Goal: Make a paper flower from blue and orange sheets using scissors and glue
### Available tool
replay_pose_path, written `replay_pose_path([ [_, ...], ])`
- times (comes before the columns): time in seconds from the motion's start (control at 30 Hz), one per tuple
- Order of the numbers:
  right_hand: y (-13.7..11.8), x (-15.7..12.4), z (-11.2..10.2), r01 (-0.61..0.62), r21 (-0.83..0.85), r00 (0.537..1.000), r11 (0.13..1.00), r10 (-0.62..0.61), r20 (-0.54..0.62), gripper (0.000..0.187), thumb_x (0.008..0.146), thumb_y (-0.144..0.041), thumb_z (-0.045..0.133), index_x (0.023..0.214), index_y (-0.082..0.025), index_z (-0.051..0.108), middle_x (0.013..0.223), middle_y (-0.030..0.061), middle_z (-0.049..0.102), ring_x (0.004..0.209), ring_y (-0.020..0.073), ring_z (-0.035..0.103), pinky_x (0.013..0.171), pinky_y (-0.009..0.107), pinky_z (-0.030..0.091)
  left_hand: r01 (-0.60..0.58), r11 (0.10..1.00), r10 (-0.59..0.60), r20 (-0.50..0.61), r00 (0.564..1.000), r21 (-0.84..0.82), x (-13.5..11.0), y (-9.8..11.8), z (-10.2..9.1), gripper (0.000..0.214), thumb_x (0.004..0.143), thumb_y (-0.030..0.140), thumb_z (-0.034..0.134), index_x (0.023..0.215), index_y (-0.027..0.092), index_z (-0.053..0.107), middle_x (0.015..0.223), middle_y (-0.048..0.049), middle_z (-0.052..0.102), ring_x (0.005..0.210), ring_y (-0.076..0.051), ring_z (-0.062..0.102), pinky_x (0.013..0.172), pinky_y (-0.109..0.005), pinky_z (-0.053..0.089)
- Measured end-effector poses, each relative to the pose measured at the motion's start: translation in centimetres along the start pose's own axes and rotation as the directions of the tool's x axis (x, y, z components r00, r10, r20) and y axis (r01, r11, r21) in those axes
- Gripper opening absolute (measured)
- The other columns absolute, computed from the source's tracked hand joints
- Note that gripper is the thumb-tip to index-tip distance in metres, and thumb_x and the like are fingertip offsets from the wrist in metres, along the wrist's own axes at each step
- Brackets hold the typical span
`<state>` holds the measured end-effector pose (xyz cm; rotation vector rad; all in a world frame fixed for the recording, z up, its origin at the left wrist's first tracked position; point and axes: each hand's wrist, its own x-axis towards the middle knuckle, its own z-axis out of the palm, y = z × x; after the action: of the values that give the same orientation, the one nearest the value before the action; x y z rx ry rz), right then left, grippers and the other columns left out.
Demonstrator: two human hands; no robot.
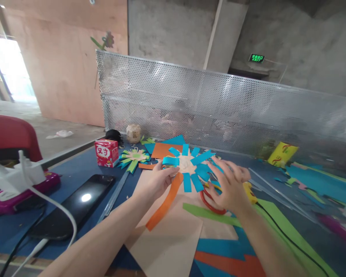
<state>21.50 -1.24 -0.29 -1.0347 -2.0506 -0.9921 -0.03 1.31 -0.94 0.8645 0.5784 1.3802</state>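
A paper flower with a pale centre and blue strip petals is held up over the table. My left hand is closed on its left edge, thumb on top. An orange paper strip hangs down beside that hand; where its upper end attaches is hidden. My right hand is at the flower's right side, fingers apart and close to the blue petals; whether they touch I cannot tell. Under it lie red-handled scissors, partly covered. Beige paper and a green strip lie below the flower.
A phone, a power strip with cables and a red box stand left. Another paper flower lies behind. To the right are a yellow roll, a yellow tool with a cord, and paper scraps. A perforated metal screen borders the table.
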Motion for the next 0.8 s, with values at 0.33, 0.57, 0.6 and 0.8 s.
replay_pose_path([
  [0.33,-1.1,0.3,0.1,0.083,0.061,0.995,0.995,-0.08,-0.053,0.046,0.08,-0.013,0.049,0.124,-0.019,0.038,0.112,0.0055,0.062,0.105,0.0213,0.051,0.09,0.042,0.023,0.044,0.999,-0.044,-0.01,0.999,0.019,-0.6,0.3,0.8,0.024,0.058,0.011,0.07,0.073,0.016,0.052,0.064,0.0037,0.052,0.057,-0.005,0.051,0.057,-0.018,0.04],
  [0.57,-1.1,0.2,0.5,0.137,0.086,0.983,0.987,-0.124,-0.138,0.044,0.081,-0.011,0.051,0.122,-0.02,0.038,0.099,0.0063,0.067,0.094,0.0194,0.058,0.087,0.04,0.03,0.097,0.994,-0.098,0.027,0.995,0.04,-0.7,-0.3,0.7,0.029,0.057,0.011,0.072,0.069,0.017,0.046,0.059,0.0051,0.051,0.052,-0.004,0.05,0.052,-0.015,0.039],
  [0.6,-1.1,0.1,0.7,0.136,0.118,0.982,0.984,-0.118,-0.147,0.043,0.081,-0.011,0.05,0.121,-0.021,0.038,0.099,0.0067,0.067,0.093,0.0195,0.059,0.086,0.04,0.032,0.106,0.993,-0.108,0.028,0.994,0.042,-0.7,-0.5,0.7,0.03,0.056,0.011,0.073,0.07,0.017,0.047,0.06,0.0048,0.052,0.052,-0.004,0.05,0.052,-0.015,0.039],
  [0.8,-1.1,0.8,0.7,-0.291,0.479,0.937,0.828,0.348,-0.034,0.033,0.078,-0.019,0.051,0.11,-0.023,0.045,0.098,0.008,0.064,0.094,0.0229,0.059,0.076,0.039,0.048,0.202,0.978,-0.199,0.056,0.978,-0.057,-0.7,0.3,1.2,0.033,0.065,0.041,0.068,0.082,0.017,0.053,0.072,-0.006,0.062,0.061,-0.016,0.06,0.061,-0.03,0.049],
])
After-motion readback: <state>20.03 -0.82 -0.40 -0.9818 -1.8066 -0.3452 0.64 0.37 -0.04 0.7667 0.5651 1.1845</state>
